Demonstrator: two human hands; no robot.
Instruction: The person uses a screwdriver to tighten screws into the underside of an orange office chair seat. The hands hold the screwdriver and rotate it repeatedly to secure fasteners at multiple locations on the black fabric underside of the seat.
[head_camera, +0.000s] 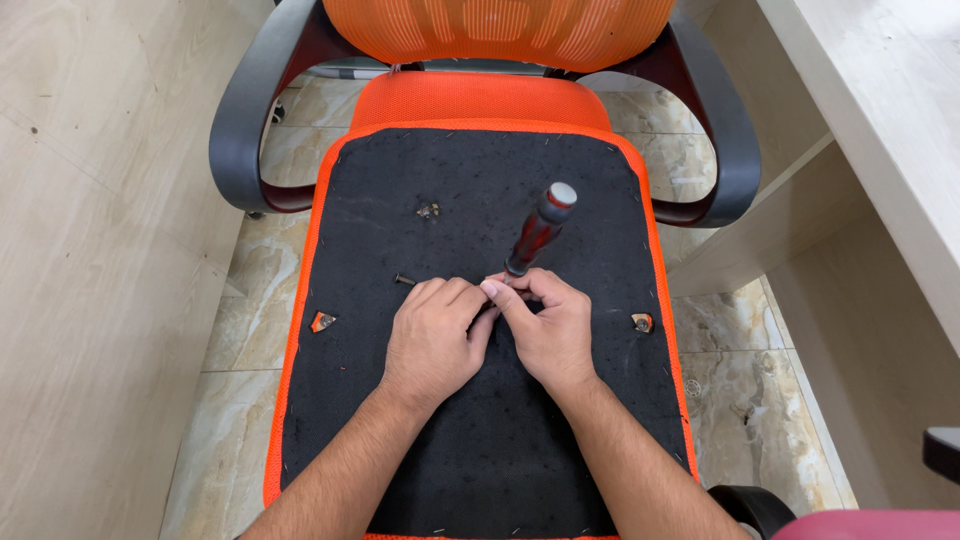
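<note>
With a loose screw (404, 279) lying just beside it, your left hand (432, 335) is curling closed around the hidden tip while your right hand (552, 328) is gripping the tilted screwdriver (539, 229) on the black seat underside (480, 440), so a slipping blade is risking your fingers.

The screwdriver (538, 232), red-and-black handled with a grey cap, stood tilted on the black underside of the orange chair seat (480, 180), tip down near the seat's middle, handle leaning toward the backrest. A small dark screw (404, 280) lay loose on that underside, just left of the tip.
</note>
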